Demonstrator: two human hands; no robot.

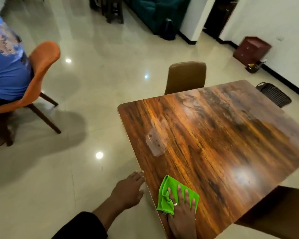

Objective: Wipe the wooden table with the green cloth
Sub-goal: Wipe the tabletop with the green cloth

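The wooden table [214, 135] fills the right half of the view, glossy with dark grain. A bright green cloth [166, 194] lies flat near its near-left edge. My right hand [181, 213] presses palm-down on the cloth, fingers spread, a ring on one finger. My left hand [128, 190] hangs just off the table's left edge, fingers straight and apart, fingertips touching the rim, holding nothing. A clear plastic piece [154, 143] lies on the tabletop further up.
A brown chair [186, 76] stands at the table's far side, another brown chair [281, 207] at the near right. A person in a blue shirt [5, 66] sits on an orange chair [41, 66] at left. A black basket [274, 94] and a red cabinet [252, 49] stand near the wall.
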